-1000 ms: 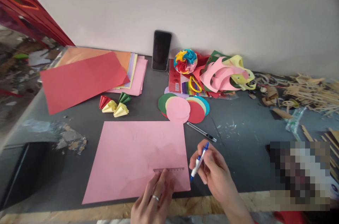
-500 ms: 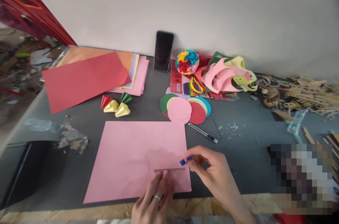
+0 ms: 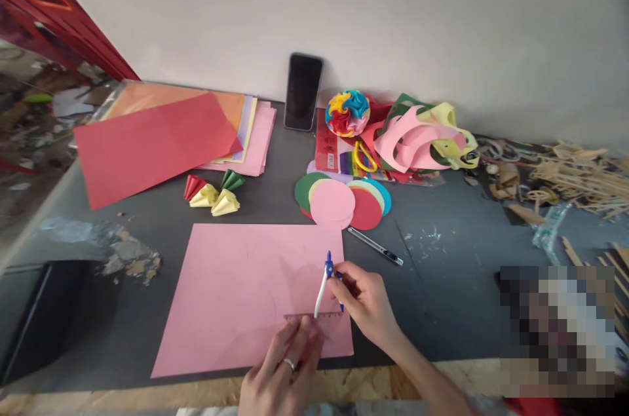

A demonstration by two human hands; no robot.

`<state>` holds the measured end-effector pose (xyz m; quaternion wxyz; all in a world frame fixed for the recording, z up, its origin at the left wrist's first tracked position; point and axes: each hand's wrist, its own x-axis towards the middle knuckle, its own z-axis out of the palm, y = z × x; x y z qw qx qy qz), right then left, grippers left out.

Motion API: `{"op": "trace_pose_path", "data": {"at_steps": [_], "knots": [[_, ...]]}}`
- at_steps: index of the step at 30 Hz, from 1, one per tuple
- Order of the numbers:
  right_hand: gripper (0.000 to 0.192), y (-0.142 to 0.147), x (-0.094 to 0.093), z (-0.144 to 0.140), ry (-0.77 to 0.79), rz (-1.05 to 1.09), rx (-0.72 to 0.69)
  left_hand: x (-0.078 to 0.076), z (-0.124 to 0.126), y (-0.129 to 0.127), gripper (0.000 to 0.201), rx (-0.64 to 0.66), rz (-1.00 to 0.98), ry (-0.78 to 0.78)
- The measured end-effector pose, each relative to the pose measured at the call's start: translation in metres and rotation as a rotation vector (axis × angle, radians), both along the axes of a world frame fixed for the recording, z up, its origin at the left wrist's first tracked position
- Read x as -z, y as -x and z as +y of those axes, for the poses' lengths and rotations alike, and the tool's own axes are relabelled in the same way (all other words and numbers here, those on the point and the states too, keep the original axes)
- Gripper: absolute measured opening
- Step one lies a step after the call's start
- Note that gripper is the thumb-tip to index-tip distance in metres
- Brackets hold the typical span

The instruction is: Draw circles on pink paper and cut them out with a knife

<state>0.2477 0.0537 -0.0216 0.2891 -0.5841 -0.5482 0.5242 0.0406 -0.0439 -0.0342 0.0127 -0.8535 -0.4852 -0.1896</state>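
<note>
A sheet of pink paper (image 3: 236,291) lies flat on the dark table. Near its lower right corner is a small clear ruler (image 3: 297,318), held down by the fingertips of my left hand (image 3: 282,360), which wears a ring. My right hand (image 3: 366,301) pinches a drawing compass (image 3: 322,288) with a blue head and a white leg. The compass stands upright with its legs apart, its tips at the ruler's marked edge. Behind the right hand lies a craft knife (image 3: 376,246). Above the sheet overlap several round paper discs (image 3: 333,201).
Folded paper cones (image 3: 204,196), a large red sheet (image 3: 152,147) and stacked coloured paper (image 3: 260,141) lie at the left. A phone (image 3: 303,92) leans on the wall beside a paper ball (image 3: 347,113) and cut scraps (image 3: 417,137). Thin wooden sticks (image 3: 574,173) clutter the right.
My right hand has moved left and brought the compass upright, its legs now down at the ruler. My left hand stays on the ruler. The view has shifted slightly.
</note>
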Motion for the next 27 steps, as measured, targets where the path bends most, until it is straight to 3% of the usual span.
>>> {"op": "trace_pose_path", "data": {"at_steps": [7,16,23,27], "knots": [[0.020,0.003,-0.007,0.002,-0.122,-0.095,-0.043,-0.002,-0.002,-0.001,0.056,-0.025,0.003,0.065],[0.026,0.000,-0.009,0.009,-0.230,-0.115,-0.080,-0.001,0.000,0.000,0.055,-0.008,0.001,0.049],[0.023,0.000,-0.012,0.006,-0.241,-0.130,-0.108,0.005,0.002,-0.007,0.051,-0.053,-0.087,-0.079],[0.048,-0.002,-0.010,0.001,-0.231,-0.173,-0.079,-0.004,0.007,-0.005,0.051,0.012,-0.031,-0.113]]}}
